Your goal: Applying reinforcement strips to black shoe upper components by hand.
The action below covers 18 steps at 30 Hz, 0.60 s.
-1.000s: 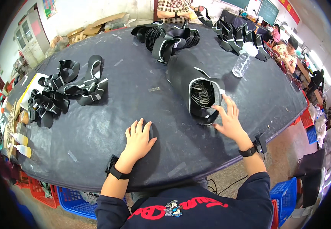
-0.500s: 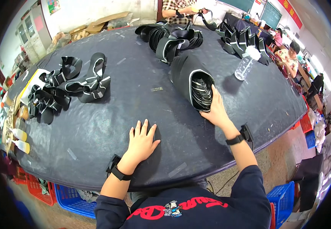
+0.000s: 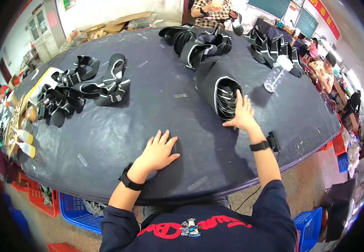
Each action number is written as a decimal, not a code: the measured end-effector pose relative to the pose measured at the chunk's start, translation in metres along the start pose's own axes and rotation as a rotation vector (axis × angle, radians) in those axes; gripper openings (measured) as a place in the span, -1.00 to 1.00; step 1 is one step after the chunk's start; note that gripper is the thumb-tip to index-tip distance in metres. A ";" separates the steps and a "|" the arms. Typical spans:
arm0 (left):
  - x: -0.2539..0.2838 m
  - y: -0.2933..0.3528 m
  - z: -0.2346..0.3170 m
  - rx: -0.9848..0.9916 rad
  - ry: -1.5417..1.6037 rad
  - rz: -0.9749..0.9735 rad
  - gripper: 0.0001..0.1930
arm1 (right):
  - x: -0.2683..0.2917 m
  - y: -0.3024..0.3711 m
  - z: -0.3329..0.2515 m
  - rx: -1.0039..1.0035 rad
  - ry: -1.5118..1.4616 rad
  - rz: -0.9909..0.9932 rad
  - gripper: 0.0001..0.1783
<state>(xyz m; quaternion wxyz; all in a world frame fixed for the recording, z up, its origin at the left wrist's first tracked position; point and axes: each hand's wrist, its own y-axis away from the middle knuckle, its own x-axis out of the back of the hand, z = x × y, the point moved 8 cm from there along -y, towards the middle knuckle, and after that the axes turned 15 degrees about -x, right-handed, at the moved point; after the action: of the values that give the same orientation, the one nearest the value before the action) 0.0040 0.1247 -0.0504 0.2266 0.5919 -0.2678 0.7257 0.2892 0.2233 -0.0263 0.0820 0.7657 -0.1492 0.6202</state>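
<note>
A thick bundle of nested black fabric pieces with white edging [image 3: 207, 86] lies on the dark table, its open end facing me. My right hand [image 3: 245, 115] is at the right side of that end, fingers spread, fingertips and thumb against or very close to the rim. It does not wrap round the bundle. Flat on the tabletop, to the left, rests my left hand [image 3: 157, 152], fingers apart and holding nothing. Behind the bundle are more curved black pieces with white edging [image 3: 194, 52].
Loose black pieces [image 3: 102, 90] lie at the left, near yellow-filled bottles [image 3: 26, 149]. A clear bottle [image 3: 272, 80] stands right of the bundle, before another row of black pieces [image 3: 270, 50]. Across the table a person in a checked shirt [image 3: 209, 19] handles something.
My right hand's fingers have loosened and spread at the bundle's rim. The bundle and my left hand stay about where they were. The whole view has shifted slightly.
</note>
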 end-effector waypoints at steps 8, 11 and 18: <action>0.073 0.013 -0.169 0.325 -0.040 0.416 -0.41 | 0.198 0.187 -0.087 1.065 -1.532 -0.388 -0.69; 0.055 0.026 -0.238 0.505 -0.127 0.529 -0.32 | 0.237 0.247 -0.076 1.447 -1.840 -0.540 -0.72; 0.061 -0.010 -0.196 0.340 -0.015 0.211 -0.71 | 0.257 0.266 -0.056 1.537 -1.961 -0.433 -0.77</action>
<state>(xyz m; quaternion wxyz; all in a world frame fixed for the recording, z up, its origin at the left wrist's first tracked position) -0.1461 0.2613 -0.0194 0.0442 0.5958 -0.2036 0.7756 0.1973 -0.0429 0.2204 -0.4281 0.7613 0.3789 -0.3059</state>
